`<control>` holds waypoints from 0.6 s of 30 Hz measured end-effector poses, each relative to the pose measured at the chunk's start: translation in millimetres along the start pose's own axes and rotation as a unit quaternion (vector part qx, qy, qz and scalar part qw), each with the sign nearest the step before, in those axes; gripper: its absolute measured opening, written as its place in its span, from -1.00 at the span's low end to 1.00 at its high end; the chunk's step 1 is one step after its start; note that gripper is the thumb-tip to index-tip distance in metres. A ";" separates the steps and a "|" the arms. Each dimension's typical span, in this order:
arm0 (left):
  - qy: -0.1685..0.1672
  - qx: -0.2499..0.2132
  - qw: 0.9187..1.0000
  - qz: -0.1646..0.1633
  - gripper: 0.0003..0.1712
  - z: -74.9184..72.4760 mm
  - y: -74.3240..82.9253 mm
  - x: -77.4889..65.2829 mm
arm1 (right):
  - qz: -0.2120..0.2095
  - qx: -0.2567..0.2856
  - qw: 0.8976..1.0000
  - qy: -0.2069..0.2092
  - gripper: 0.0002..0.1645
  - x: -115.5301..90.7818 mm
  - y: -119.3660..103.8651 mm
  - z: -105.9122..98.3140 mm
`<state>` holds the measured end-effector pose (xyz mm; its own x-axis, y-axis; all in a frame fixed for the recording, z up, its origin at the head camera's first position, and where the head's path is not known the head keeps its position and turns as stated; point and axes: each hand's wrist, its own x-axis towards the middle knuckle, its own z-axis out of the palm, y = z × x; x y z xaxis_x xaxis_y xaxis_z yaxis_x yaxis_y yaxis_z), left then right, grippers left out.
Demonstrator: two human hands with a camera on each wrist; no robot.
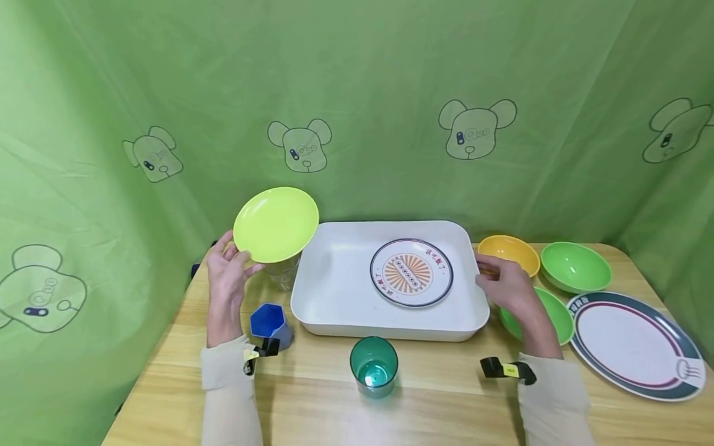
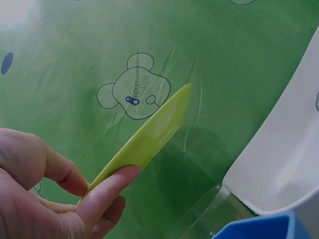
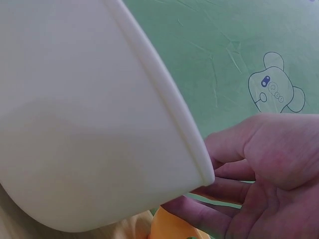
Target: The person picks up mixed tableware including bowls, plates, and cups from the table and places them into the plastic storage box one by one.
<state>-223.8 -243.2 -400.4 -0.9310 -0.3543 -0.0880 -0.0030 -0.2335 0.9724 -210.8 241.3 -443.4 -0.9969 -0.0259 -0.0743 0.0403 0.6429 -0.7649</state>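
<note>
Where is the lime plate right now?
In the head view, the lime plate is left of centre, held by its edge in the person's left hand, by the far left corner of the white tray.

Two hands, lime plate pinched in the left, white tray beside the right

Green sheeting (cartoon-printed) backs a wooden table.

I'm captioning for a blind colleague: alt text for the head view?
A person's left hand holds up a lime-green plate; the right hand is at the right rim of a white tray containing a patterned plate. Nearby: blue cup, teal cup, three bowls, oval plate.
</note>
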 end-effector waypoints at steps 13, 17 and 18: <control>-0.014 0.014 1.000 0.012 -0.08 14.6 -6.0 -2.6 | 0.001 0.004 1.000 -0.001 -0.31 0.3 -0.2 0.8; -0.020 0.018 1.000 0.014 -0.09 18.1 -8.0 -3.1 | 0.002 0.005 1.000 -0.001 -0.32 0.2 -0.2 1.4; -0.022 0.019 0.999 0.014 -0.10 19.2 -8.5 -3.3 | 0.001 0.005 1.000 -0.002 -0.32 0.2 0.2 1.2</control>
<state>-227.8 -222.6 -404.3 -0.9463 -0.3193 -0.0517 0.0102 -0.1894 0.9818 -210.9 240.4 -444.3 -0.9965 -0.0272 -0.0791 0.0439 0.6351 -0.7712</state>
